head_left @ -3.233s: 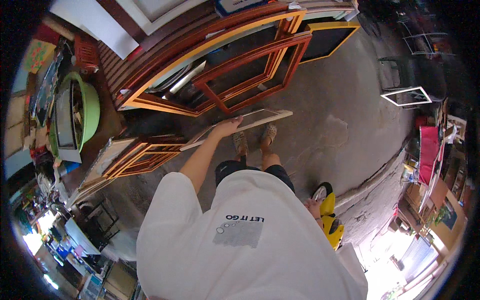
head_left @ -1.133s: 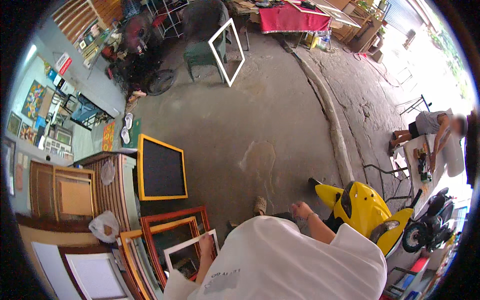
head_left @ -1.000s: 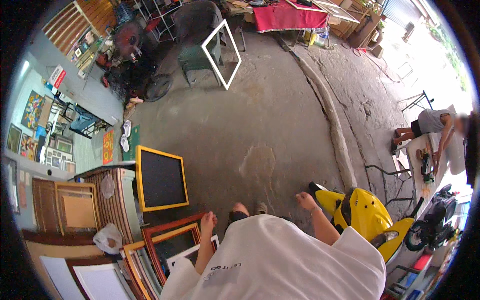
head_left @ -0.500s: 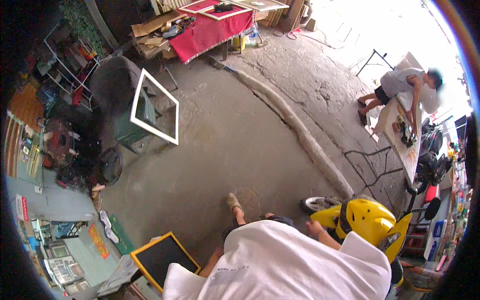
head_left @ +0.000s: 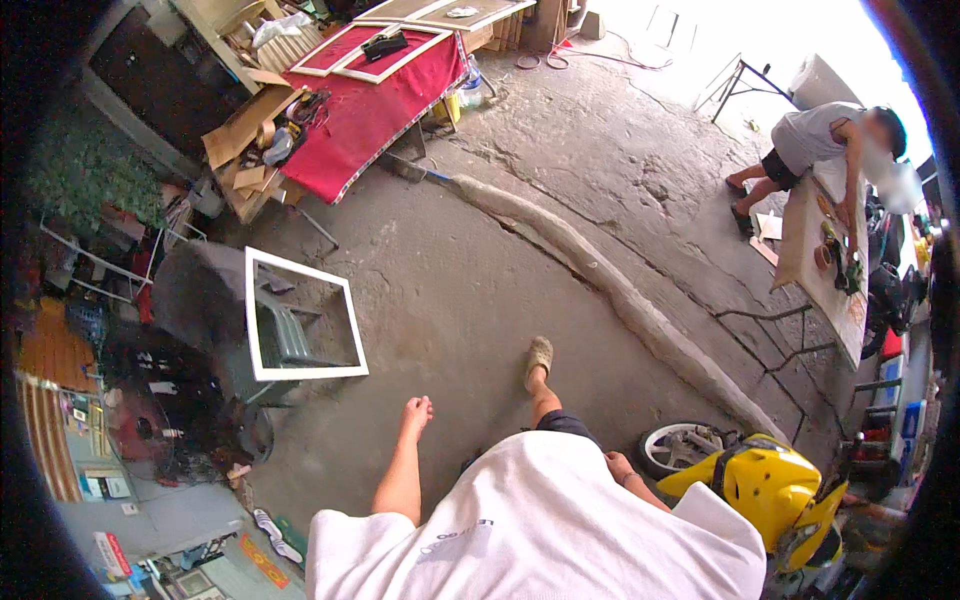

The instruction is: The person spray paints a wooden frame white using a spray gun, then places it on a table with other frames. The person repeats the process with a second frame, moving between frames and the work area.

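My left hand is held out ahead of my body over the concrete floor, its fingers curled in and nothing in them. The nearest thing to it is a white rectangular frame, propped upright against a green plastic chair. Down by my dark shorts, my right hand hangs close to the white shirt, its fingers partly hidden. Beside that hand stands a yellow motorbike with its front wheel toward me. One foot in a tan clog is stepping forward.
A raised concrete ridge crosses the floor diagonally. At the far left, a red-covered table holds pale frames, with cardboard and tape beside them. A person in a grey top leans over a worktable at the right.
I have stepped forward, and the view has turned. My left hand has swung up and ahead from beside the yellow-edged black board, which is now out of view. The other person remains bent over the worktable.
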### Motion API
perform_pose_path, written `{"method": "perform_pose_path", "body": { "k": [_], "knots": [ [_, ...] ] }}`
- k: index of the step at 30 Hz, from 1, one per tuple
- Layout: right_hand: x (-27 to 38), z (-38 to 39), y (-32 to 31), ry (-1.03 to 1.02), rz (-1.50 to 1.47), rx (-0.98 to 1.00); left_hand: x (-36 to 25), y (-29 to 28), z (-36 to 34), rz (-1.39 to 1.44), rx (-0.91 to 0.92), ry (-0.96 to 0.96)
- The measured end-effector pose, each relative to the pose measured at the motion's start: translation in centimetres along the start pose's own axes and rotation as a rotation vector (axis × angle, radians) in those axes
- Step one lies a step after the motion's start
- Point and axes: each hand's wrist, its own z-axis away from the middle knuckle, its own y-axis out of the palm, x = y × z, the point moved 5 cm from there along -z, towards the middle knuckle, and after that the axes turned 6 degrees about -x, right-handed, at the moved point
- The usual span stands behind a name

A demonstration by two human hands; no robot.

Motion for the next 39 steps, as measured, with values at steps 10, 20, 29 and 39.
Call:
{"method": "perform_pose_path", "body": {
  "k": [10, 20, 29, 39],
  "knots": [
    [28.6, -21.0, -13.2, -0.071, -0.308, -0.084, -8.6, 8.4, -11.2, -0.487, 0.142, 0.151],
    [58.1, -33.1, -22.0, -0.394, 0.078, -0.414, -15.2, 12.4, -25.9, -0.262, 0.398, -0.161],
    [75.5, -42.5, -19.9, -0.382, 0.274, -0.287, -57.6, 8.0, -50.4, -0.213, -0.179, 0.402],
    [114.4, -54.8, -17.7, -0.79, 0.38, -0.244, -88.4, -6.4, -67.2, -0.12, -0.755, 0.818]
  ]
}}
